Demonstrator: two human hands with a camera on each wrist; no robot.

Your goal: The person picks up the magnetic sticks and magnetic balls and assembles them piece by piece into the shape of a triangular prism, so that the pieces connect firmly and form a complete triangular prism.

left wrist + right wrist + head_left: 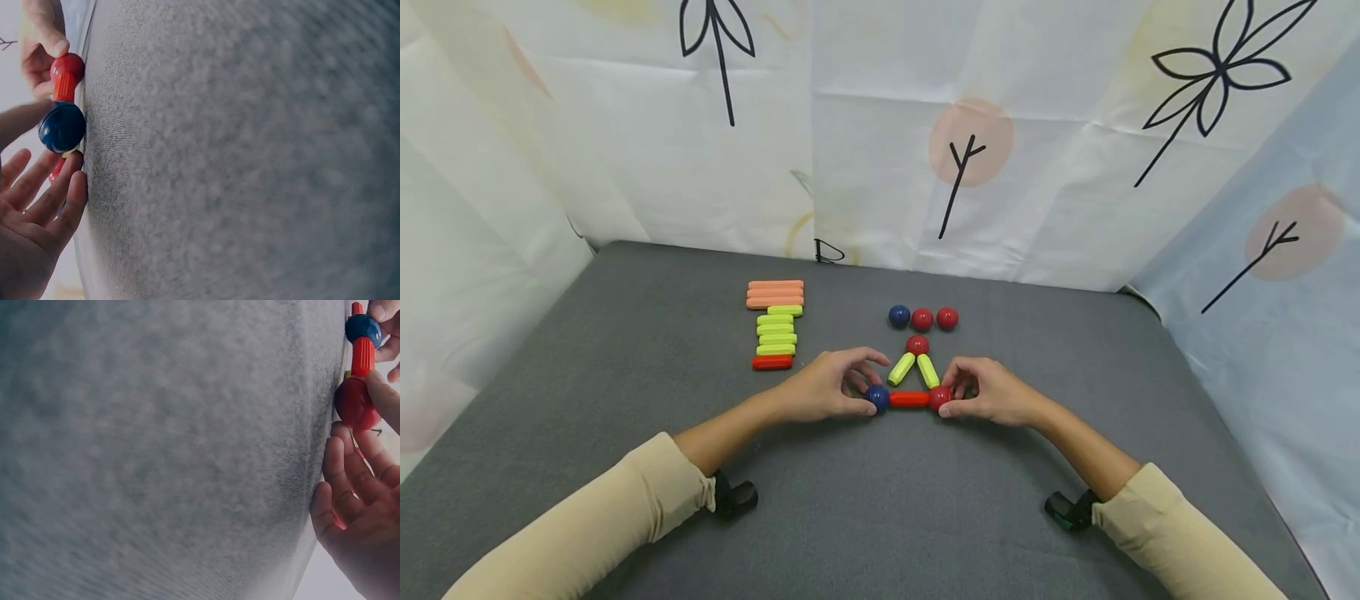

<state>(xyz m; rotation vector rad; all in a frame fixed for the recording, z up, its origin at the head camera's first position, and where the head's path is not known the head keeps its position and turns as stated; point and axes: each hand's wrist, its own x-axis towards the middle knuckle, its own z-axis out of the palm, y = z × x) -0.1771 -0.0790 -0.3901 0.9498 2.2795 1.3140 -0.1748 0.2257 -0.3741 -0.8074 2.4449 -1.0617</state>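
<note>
A red stick [909, 400] lies between a blue ball [877, 397] and a red ball [940, 397], touching both. My left hand [831, 385] holds the blue ball, with the thumb on its near side and fingers behind. On the other end, my right hand [992, 392] grips the red ball between thumb and fingers. Above them, another red ball [917, 345] joins two yellow-green sticks that spread downward. The right stick [928, 372] reaches the held red ball; the left stick [901, 369] ends a little apart from the blue ball. In the left wrist view, the blue ball [62, 128] partly hides the far pieces.
Behind the triangle sit a loose blue ball [899, 316] and two red balls [947, 317]. To the left, a column holds orange sticks [775, 294], several yellow-green sticks [776, 329] and a red stick [772, 362]. A printed cloth [880, 167] hangs behind the grey table [625, 350].
</note>
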